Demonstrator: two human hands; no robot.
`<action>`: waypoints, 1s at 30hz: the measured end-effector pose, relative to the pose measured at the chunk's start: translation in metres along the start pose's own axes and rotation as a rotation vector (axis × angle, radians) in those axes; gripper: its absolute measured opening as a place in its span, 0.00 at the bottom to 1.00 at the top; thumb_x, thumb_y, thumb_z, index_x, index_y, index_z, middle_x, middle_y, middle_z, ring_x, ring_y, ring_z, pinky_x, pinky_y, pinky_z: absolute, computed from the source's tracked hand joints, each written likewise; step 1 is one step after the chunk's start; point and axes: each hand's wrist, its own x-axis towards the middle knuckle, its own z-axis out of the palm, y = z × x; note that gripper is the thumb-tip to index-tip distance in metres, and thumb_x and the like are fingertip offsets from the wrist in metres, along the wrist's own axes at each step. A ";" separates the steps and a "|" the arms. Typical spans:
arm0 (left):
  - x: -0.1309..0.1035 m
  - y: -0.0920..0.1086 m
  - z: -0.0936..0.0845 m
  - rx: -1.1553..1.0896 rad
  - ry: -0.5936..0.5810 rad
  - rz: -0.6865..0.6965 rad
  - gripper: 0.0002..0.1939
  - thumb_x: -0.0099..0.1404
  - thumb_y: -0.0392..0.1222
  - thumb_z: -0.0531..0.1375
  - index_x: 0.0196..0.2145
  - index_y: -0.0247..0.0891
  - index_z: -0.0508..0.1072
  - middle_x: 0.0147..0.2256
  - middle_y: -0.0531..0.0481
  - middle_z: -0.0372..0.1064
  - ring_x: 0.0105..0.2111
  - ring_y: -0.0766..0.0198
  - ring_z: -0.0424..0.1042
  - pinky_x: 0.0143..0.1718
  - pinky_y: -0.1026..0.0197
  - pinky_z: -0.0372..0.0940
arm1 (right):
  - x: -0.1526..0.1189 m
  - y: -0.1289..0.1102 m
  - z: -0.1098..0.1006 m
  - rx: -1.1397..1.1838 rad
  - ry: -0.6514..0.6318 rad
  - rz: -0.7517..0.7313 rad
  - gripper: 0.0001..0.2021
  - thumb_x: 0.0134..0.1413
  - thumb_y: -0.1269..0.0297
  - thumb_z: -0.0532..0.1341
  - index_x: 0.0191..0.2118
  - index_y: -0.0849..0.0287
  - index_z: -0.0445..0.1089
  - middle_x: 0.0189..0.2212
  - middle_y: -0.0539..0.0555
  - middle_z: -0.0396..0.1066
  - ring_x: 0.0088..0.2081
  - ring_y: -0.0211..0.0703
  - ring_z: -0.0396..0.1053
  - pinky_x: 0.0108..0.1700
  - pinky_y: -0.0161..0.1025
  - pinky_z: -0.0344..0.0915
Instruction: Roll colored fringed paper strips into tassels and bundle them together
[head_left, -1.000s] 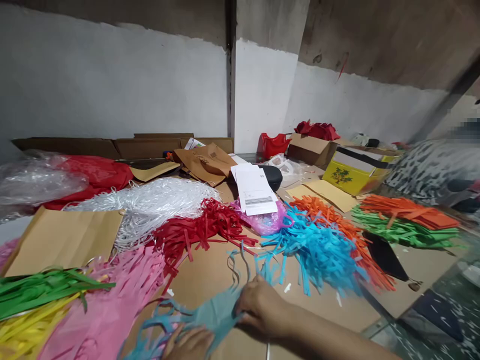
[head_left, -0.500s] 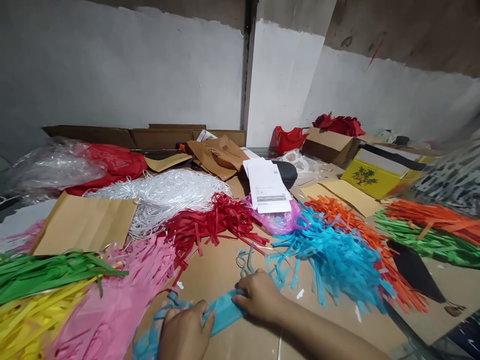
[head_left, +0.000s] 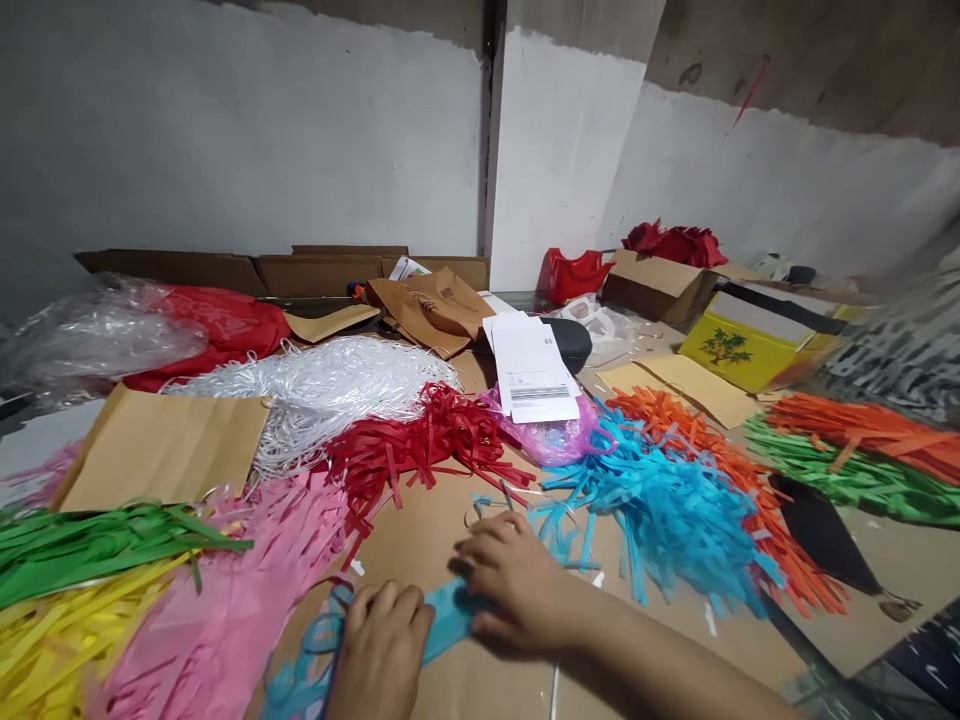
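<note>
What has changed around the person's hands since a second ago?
The right hand has opened out from its closed grip and lies over the blue fabric, which has gone from a wider, blurred piece to a narrow band. The left hand has come further up into view, at the band's left. The view swung slightly left. The red strips, white cords and white papers stayed put.

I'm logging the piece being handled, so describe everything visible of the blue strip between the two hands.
The blue strip looks thin and fabric-like: a smooth, flat band in the middle, with narrow, loose ribbons curling out beyond the left hand. It slants from lower left to upper right over brown cardboard. The left hand lies over one part, the right hand covers another. Whether the blue strands past the right hand belong to it cannot be told.
</note>
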 end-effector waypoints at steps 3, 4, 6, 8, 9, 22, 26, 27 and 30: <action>0.000 0.008 -0.005 0.079 0.036 0.061 0.10 0.62 0.31 0.60 0.34 0.43 0.81 0.34 0.50 0.77 0.42 0.54 0.72 0.59 0.44 0.53 | -0.006 0.014 -0.005 -0.023 -0.015 -0.226 0.10 0.57 0.55 0.67 0.37 0.57 0.74 0.58 0.55 0.71 0.64 0.58 0.57 0.67 0.62 0.34; 0.000 0.012 -0.006 0.113 0.057 0.074 0.06 0.62 0.37 0.63 0.34 0.40 0.81 0.34 0.48 0.78 0.44 0.51 0.72 0.62 0.41 0.50 | -0.006 0.018 -0.006 -0.015 -0.009 -0.218 0.07 0.58 0.59 0.66 0.35 0.57 0.74 0.55 0.55 0.73 0.63 0.56 0.58 0.68 0.61 0.35; -0.002 0.020 -0.008 0.179 0.088 0.066 0.15 0.59 0.49 0.67 0.36 0.34 0.82 0.36 0.40 0.79 0.47 0.45 0.71 0.65 0.35 0.44 | -0.004 0.020 -0.009 0.057 -0.007 -0.184 0.05 0.58 0.63 0.66 0.33 0.57 0.74 0.50 0.51 0.77 0.59 0.50 0.63 0.65 0.54 0.44; -0.002 0.028 -0.008 0.207 0.087 0.032 0.18 0.58 0.51 0.68 0.38 0.33 0.82 0.37 0.38 0.79 0.47 0.44 0.71 0.65 0.33 0.43 | 0.001 0.015 -0.012 0.111 0.021 -0.103 0.04 0.58 0.63 0.66 0.36 0.56 0.74 0.48 0.50 0.77 0.56 0.48 0.66 0.60 0.50 0.51; -0.003 0.030 -0.008 0.209 0.080 0.011 0.15 0.59 0.48 0.67 0.38 0.34 0.82 0.37 0.39 0.79 0.47 0.45 0.72 0.65 0.33 0.44 | 0.003 0.010 -0.014 0.108 0.038 -0.065 0.07 0.57 0.61 0.67 0.40 0.56 0.74 0.49 0.51 0.77 0.54 0.48 0.66 0.58 0.49 0.53; -0.019 -0.026 0.004 -0.149 -0.001 -0.025 0.12 0.71 0.42 0.54 0.37 0.50 0.78 0.37 0.57 0.78 0.44 0.54 0.75 0.58 0.38 0.45 | 0.001 0.009 0.006 0.153 -0.076 0.220 0.06 0.64 0.62 0.65 0.36 0.57 0.77 0.40 0.50 0.77 0.43 0.44 0.68 0.45 0.44 0.51; -0.005 -0.026 -0.001 -0.138 -0.104 -0.149 0.19 0.74 0.47 0.50 0.32 0.47 0.78 0.35 0.54 0.79 0.44 0.52 0.74 0.55 0.40 0.50 | 0.008 0.005 0.009 0.114 -0.054 0.318 0.08 0.62 0.63 0.64 0.34 0.60 0.76 0.38 0.55 0.75 0.42 0.47 0.66 0.42 0.44 0.50; -0.002 -0.026 -0.002 -0.112 -0.112 -0.158 0.19 0.74 0.47 0.50 0.31 0.46 0.78 0.34 0.53 0.79 0.44 0.51 0.74 0.54 0.40 0.51 | 0.009 0.005 0.010 0.105 -0.053 0.327 0.08 0.61 0.63 0.63 0.33 0.60 0.76 0.37 0.55 0.74 0.42 0.48 0.65 0.42 0.44 0.50; 0.004 -0.025 0.000 -0.040 -0.097 -0.147 0.19 0.74 0.46 0.51 0.31 0.44 0.79 0.33 0.51 0.79 0.42 0.51 0.75 0.51 0.42 0.53 | 0.013 0.006 0.014 0.087 -0.061 0.334 0.09 0.61 0.62 0.63 0.31 0.60 0.76 0.35 0.54 0.74 0.40 0.46 0.65 0.41 0.44 0.50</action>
